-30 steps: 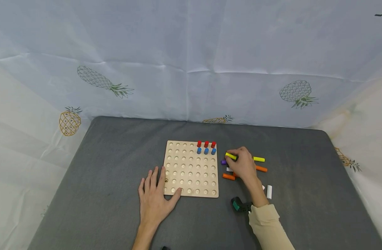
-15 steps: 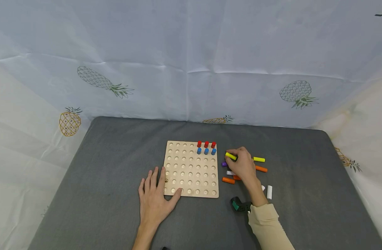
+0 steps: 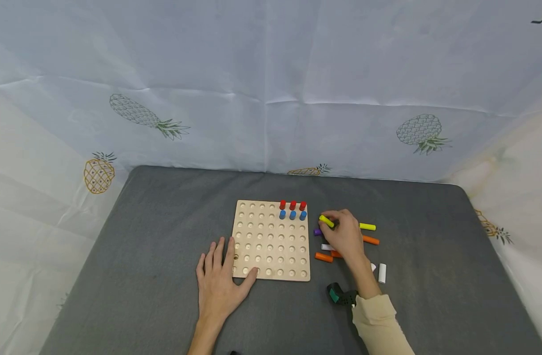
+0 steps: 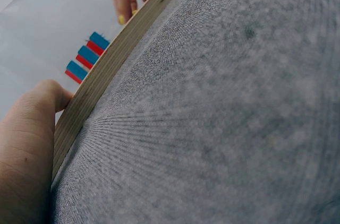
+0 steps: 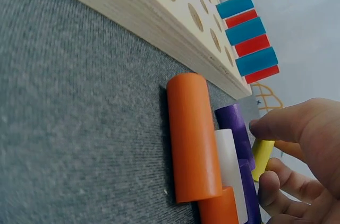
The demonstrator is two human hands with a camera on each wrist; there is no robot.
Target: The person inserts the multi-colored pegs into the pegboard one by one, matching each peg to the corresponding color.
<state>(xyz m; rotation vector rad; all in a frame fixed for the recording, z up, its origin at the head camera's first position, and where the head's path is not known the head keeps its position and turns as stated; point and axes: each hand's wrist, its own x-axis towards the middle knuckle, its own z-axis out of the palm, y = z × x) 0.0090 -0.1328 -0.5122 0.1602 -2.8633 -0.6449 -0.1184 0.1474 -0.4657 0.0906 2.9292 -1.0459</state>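
A pale wooden pegboard (image 3: 271,241) with rows of round holes lies on the grey table. Three red pegs (image 3: 293,204) stand in its far right holes, with three blue pegs (image 3: 292,215) in the row in front. My left hand (image 3: 219,286) rests at the board's near left corner, fingers along the left side and thumb on the front edge. To the right of the board, my right hand (image 3: 346,234) pinches a yellow peg (image 3: 326,221) between thumb and finger, tilted. Beneath that hand are purple pegs (image 5: 234,128), a white peg (image 5: 229,171) and orange pegs (image 5: 192,139).
Another yellow peg (image 3: 367,227) and an orange peg (image 3: 371,240) lie right of my right hand. A white peg (image 3: 382,273) sits nearer me, beside my forearm. A black and green device (image 3: 341,294) is by my right wrist. A pineapple-print cloth (image 3: 271,98) hangs behind the table.
The yellow peg in my right hand has tilted more steeply. Below it, the orange and white pegs have shifted slightly toward me. My left hand has stayed put on the board.
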